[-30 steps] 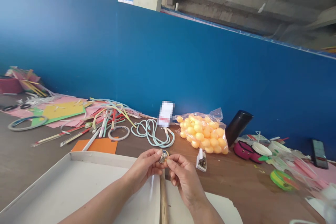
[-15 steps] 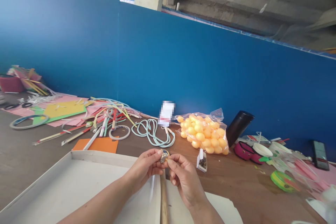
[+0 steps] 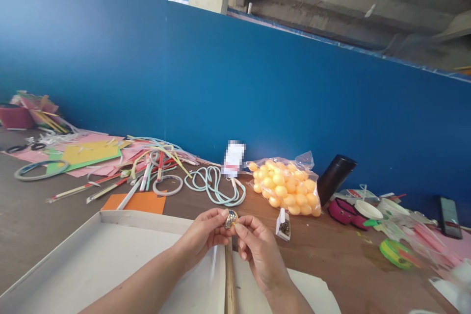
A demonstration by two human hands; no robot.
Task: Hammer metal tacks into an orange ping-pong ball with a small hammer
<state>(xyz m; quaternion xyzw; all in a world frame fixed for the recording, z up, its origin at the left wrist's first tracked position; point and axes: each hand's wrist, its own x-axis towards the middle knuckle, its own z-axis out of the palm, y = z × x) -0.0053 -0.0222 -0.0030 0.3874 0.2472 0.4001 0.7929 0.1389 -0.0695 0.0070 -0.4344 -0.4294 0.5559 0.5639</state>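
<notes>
My left hand (image 3: 200, 236) and my right hand (image 3: 257, 250) meet over the table's near middle, fingertips pinched together on a small shiny round object (image 3: 230, 218) with an orange edge. Both hands are closed on it. A wooden stick (image 3: 229, 282) runs from just under that object down towards me, between the hands. Below my left forearm lies a shallow white tray (image 3: 91, 260). A little clear packet of dark bits (image 3: 282, 224) stands just right of my right hand.
A bag of orange balls (image 3: 285, 189) sits behind the hands, a black cylinder (image 3: 333, 177) beside it. Pale green cords (image 3: 217, 186), an orange sheet (image 3: 138, 202), coloured paper and strips (image 3: 88, 154) lie left. Tape rolls, a green disc (image 3: 395, 251) and a phone (image 3: 448, 216) lie right. A blue wall stands behind.
</notes>
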